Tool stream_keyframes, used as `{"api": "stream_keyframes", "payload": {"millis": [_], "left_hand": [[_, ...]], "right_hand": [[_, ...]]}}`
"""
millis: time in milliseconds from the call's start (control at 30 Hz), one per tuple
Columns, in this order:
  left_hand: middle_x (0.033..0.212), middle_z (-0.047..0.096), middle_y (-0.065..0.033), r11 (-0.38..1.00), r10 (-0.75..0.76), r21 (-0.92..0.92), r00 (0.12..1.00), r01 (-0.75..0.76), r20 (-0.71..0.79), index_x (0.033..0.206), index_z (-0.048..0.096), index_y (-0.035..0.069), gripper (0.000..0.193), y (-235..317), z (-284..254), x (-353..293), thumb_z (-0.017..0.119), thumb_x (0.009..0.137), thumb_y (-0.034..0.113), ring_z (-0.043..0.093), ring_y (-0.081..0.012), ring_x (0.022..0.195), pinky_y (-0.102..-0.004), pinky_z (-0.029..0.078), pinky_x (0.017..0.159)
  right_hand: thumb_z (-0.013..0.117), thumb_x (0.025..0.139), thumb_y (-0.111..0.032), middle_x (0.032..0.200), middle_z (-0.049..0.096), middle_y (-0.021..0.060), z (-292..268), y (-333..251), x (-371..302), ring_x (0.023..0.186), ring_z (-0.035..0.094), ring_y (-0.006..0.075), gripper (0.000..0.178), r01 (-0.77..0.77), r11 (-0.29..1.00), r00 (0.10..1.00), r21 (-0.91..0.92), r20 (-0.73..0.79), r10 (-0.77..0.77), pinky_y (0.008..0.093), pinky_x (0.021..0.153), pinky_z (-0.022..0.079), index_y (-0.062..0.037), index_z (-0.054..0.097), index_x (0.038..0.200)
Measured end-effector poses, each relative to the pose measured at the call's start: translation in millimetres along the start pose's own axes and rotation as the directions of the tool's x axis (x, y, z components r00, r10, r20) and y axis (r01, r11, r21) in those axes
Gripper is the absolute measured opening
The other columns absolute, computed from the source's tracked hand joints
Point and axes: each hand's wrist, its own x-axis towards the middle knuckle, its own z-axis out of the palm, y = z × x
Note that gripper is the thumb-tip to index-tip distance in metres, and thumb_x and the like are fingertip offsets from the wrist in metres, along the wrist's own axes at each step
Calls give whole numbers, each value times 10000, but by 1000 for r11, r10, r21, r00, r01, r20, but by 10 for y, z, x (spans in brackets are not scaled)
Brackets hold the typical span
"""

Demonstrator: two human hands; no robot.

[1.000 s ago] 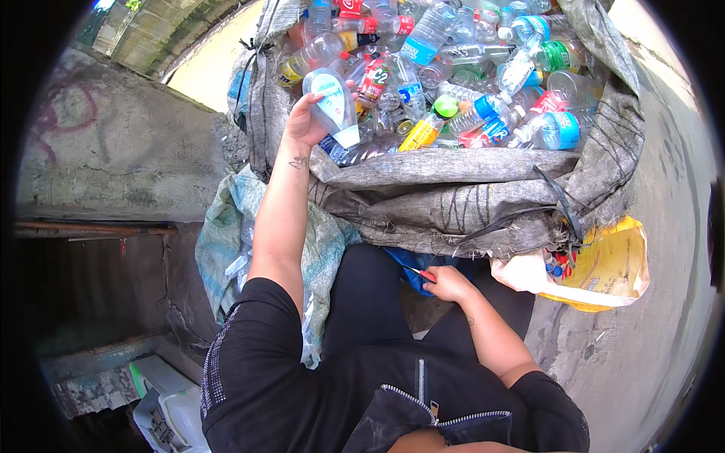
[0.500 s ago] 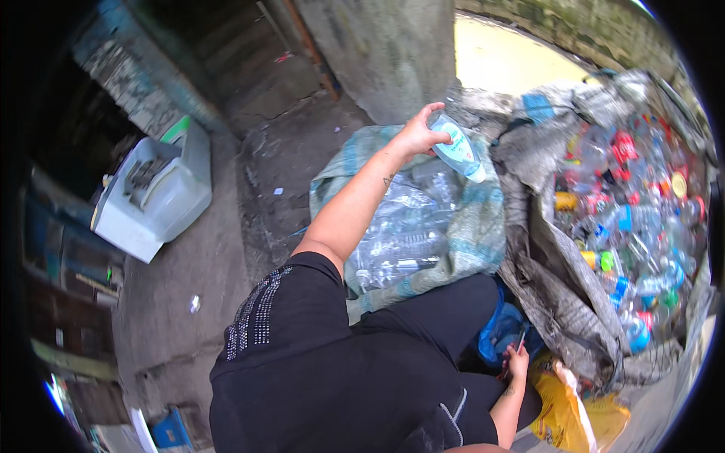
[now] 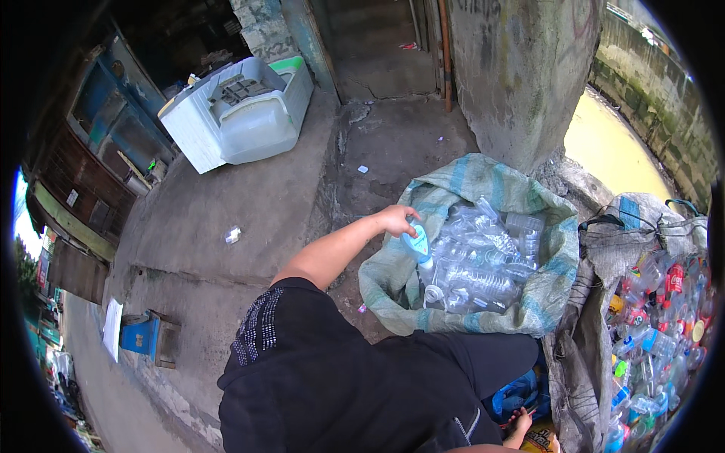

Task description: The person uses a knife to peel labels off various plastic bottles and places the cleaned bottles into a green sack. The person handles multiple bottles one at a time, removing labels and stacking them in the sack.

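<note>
The person's left hand (image 3: 396, 220), at the end of an outstretched bare arm, grips a small plastic bottle (image 3: 416, 243) by its broad end, the fingers closed around it. The bottle is teardrop-shaped and see-through, with a light blue and white label on its flat face. It tilts, narrowing to a white tip that points down and to the right. Most of it shows below and to the right of the fingers, and it hangs at the left inner edge of a woven sack (image 3: 389, 291), in front of the cloth; whether it touches the sack is hard to tell.

The sack is pale grey-green with blue bands, its rim rolled outward into a thick ring. Inside lies a heap of clear bottles (image 3: 483, 260), many on their sides, some looking crumpled.

The right hand (image 3: 519, 421) is low, near the bottom edge, fingers curled; whether it holds anything is too small to tell. Blue plastic (image 3: 510, 396) lies just beside it, and part of a yellow bag (image 3: 541, 436) shows next to it.

At the right, a large grey sack (image 3: 578, 377) is packed with bottles in mixed colours (image 3: 657, 343), with red, blue and yellow labels and a green cap.
</note>
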Motion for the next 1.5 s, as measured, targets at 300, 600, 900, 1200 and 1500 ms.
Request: {"api": "stream_keyframes", "payload": {"millis": [300, 600, 900, 1200, 1500], "left_hand": [[1476, 284, -227, 636, -279, -422, 317, -646, -906, 1487, -85, 124, 1089, 772, -4130, -505, 719, 796, 370, 383, -358, 1306, -494, 442, 927], [1354, 435, -105, 781, 73, -295, 550, -550, -832, 1422, 332, 148, 755, 507, -2309, -217, 731, 796, 285, 524, -174, 1079, -355, 441, 813], [1340, 423, -201, 893, 105, -290, 785, -345, -611, 1349, 454, 70, 688, 36, -1163, -128, 758, 761, 261, 613, -230, 1009, -332, 504, 858], [1306, 484, -145, 871, 400, -182, 874, -456, -277, 1325, 490, 76, 580, 1006, 105, 551, 720, 805, 188, 554, -248, 1100, -352, 491, 876], [1256, 530, -118, 520, 812, 0, 494, -854, 310, 1277, 533, 110, 575, 3921, 3102, 916, 740, 763, 264, 548, -295, 1125, -389, 466, 910]], "right_hand": [[483, 930, -258, 722, 572, 21, 61, -248, -323, 501, 471, 135, 145, 34, 994, 997, 103, -69, -27, 313, 437, 400, -172, 482, 1047], [397, 973, -322, 859, 600, 32, 142, -358, -420, 575, 499, 162, 281, -31, 998, 999, -58, 32, 33, 372, 487, 454, -202, 442, 1223], [433, 960, -295, 830, 598, 33, 20, -168, -469, 550, 486, 153, 234, -92, 993, 996, 72, 27, 90, 360, 474, 444, -168, 464, 1154], [490, 908, -128, 767, 586, 96, 263, -551, -557, 507, 537, 168, 159, 76, 997, 992, -13, 97, -75, 308, 432, 472, -69, 431, 1043], [573, 867, -78, 768, 612, 78, 274, -427, -457, 545, 599, 143, 207, 81, 992, 974, -93, 217, -59, 295, 478, 519, -1, 535, 1055]]}}
